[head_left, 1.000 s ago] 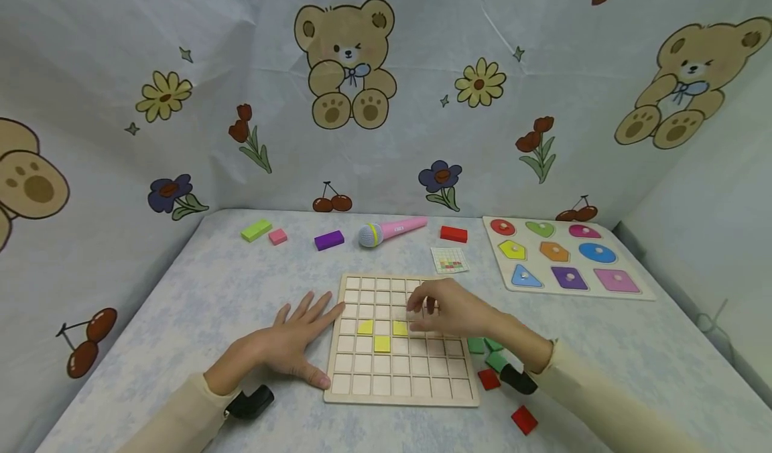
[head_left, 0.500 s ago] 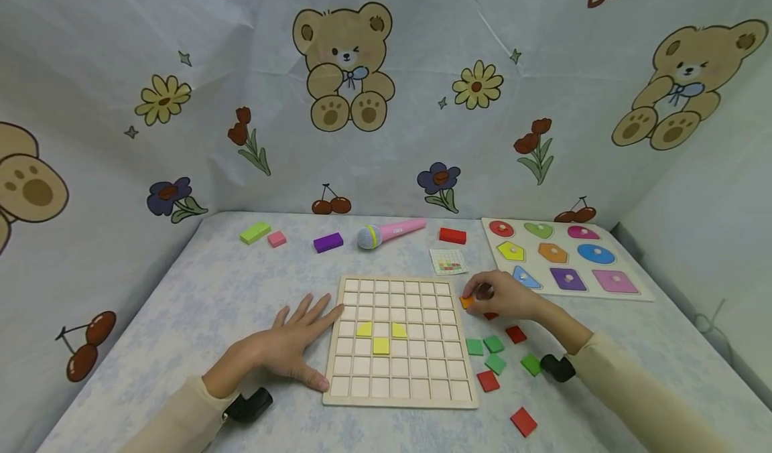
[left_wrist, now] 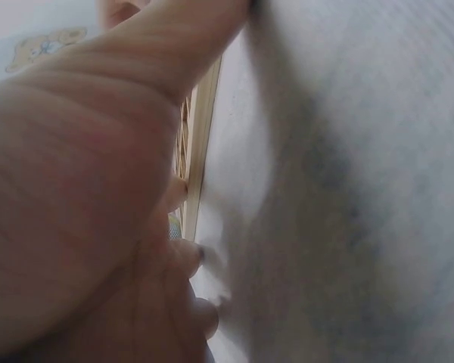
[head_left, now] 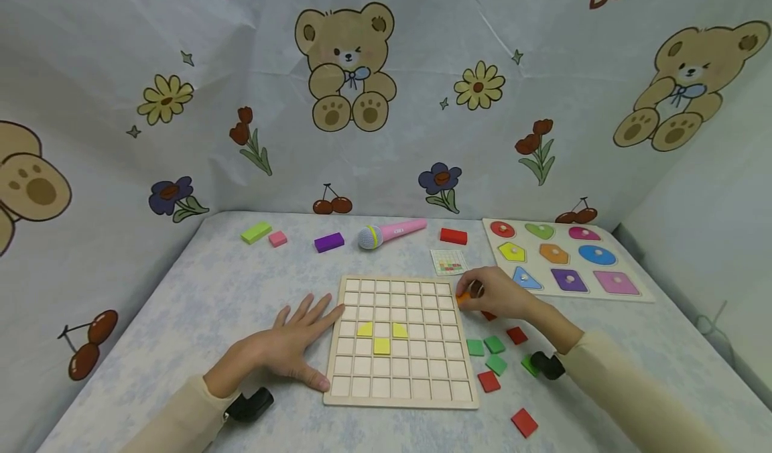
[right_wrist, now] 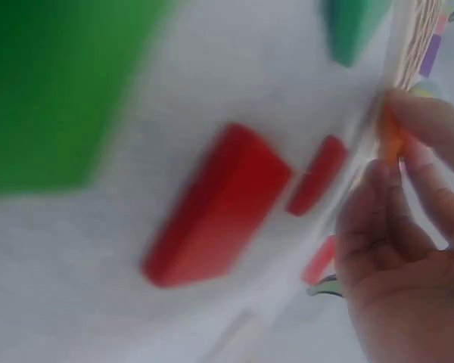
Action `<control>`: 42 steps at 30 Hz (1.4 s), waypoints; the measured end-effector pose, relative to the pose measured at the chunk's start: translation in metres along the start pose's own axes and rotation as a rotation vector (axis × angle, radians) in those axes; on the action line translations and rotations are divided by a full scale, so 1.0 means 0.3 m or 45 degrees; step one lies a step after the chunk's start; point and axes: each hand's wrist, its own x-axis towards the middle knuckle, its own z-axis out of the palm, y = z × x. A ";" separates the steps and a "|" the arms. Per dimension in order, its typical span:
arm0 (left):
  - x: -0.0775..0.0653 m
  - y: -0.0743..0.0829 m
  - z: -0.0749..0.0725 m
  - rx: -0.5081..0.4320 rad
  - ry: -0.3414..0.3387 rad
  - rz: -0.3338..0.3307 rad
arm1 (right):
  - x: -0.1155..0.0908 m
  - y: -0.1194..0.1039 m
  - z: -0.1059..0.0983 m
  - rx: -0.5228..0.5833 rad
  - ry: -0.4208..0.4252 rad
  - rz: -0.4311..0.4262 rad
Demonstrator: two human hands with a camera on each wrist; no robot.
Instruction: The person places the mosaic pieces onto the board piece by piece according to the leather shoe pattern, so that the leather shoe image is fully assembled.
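A square wooden grid board (head_left: pixel 395 405) lies mid-table, with yellow tiles (head_left: pixel 382 346) in three of its cells. Fingers spread, my left hand (head_left: pixel 283 346) rests at the board's left edge, the fingertips and thumb touching its frame. At the upper right edge of the board my right hand (head_left: pixel 497 292) pinches an orange tile (head_left: pixel 462 298) between thumb and fingers. The right wrist view shows that orange tile (right_wrist: pixel 390 134) partly covered by the fingertips. Red tiles (head_left: pixel 489 381) and green tiles (head_left: pixel 475 348) lie scattered to the right of the board.
Behind the board are a pink toy microphone (head_left: pixel 392 232), a purple block (head_left: pixel 329 241), a red block (head_left: pixel 454 236), a lime block (head_left: pixel 256 232), a small pink block (head_left: pixel 278 238) and a pattern card (head_left: pixel 449 263). A shape puzzle board (head_left: pixel 567 292) lies back right.
My right hand has moved from over the board to its right side and picked up an orange tile, then shifted slightly left with it. The left hand has stayed in place.
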 end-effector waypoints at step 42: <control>-0.006 -0.001 -0.003 0.020 0.019 0.009 | 0.129 -0.505 0.294 -0.051 -0.173 -0.415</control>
